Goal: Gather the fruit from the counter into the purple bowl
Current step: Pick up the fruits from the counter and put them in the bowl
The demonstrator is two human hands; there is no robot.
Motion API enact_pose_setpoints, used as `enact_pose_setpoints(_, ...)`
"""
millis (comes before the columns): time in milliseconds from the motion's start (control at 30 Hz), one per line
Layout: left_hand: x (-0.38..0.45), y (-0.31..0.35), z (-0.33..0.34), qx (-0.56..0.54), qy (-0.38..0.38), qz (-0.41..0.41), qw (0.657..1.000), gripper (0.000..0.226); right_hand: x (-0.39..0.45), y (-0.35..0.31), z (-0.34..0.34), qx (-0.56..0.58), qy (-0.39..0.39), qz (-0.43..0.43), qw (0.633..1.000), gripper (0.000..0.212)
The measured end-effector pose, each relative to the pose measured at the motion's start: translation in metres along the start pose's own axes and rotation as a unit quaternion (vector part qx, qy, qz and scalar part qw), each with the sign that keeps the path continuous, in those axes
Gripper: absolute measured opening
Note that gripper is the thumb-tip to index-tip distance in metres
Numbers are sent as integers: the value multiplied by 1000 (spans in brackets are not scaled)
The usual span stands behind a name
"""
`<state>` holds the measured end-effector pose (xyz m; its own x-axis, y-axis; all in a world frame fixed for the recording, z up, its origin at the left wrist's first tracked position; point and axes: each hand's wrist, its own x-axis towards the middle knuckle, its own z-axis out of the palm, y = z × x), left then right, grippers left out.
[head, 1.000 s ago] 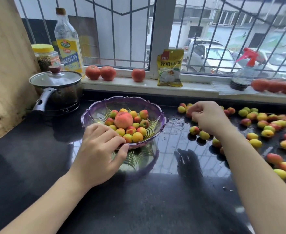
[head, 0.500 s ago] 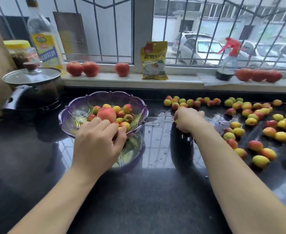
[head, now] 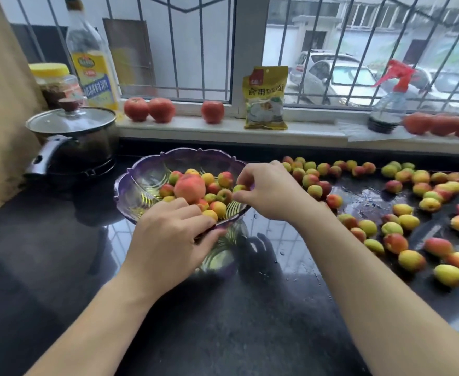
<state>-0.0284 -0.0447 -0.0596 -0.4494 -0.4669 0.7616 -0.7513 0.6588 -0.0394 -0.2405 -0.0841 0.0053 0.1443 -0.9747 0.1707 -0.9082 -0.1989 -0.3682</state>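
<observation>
Since half a second ago the right hand (head: 270, 192) has travelled from the wet tabletop (head: 60, 253) to the right rim of the purple bowl (head: 152, 172), where its curled fingers pinch a small green-yellow fruit (head: 239, 188) above the pile. That bowl stands toward the back of the tabletop, left of the middle, holding one large peach (head: 189, 188) among many small red-and-yellow fruits. On the bowl's near rim the left hand (head: 168, 240) grips, thumb under the edge and fingers bent over it. Loose fruit (head: 402, 221) is scattered across the right half of the tabletop, up to the back edge. A lidded pot (head: 72, 139) sits near the back left corner. On the windowsill behind it stand a yellow-capped jar (head: 53, 82), an oil bottle (head: 91, 63) whose yellow label I cannot read, several tomatoes (head: 149, 109), a yellow packet (head: 265, 99) printed with "食用" and further characters too blurred to read, and a red-triggered spray bottle (head: 388, 104).
</observation>
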Motion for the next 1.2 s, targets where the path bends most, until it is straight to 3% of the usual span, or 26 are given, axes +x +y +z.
enact_pose_setpoints(267,-1,2,0,-40,6,3,999,27,3,2,-6,42,-26,50,998,19)
enact_pose_setpoints(467,0,4,-2,-67,26,-40,997,51,0,56,-63,166,171,144,960,13)
enact_pose_setpoints(667,5,4,9,21,87,-96,991,49,9,110,-44,71,127,234,961,19)
enact_pose_setpoints(833,9,0,19,34,94,-96,990,45,75,108,-2,-132,63,128,981,39)
enact_pose_setpoints(1000,9,-1,20,35,108,-89,989,46,115,121,14,-385,-38,65,920,46)
enact_pose_setpoints(1133,9,-2,22,26,110,-88,990,46,114,120,23,-468,-17,5,883,40)
enact_pose_setpoints(1200,10,-1,22,23,114,-87,989,46,112,112,21,-456,10,-10,890,38)
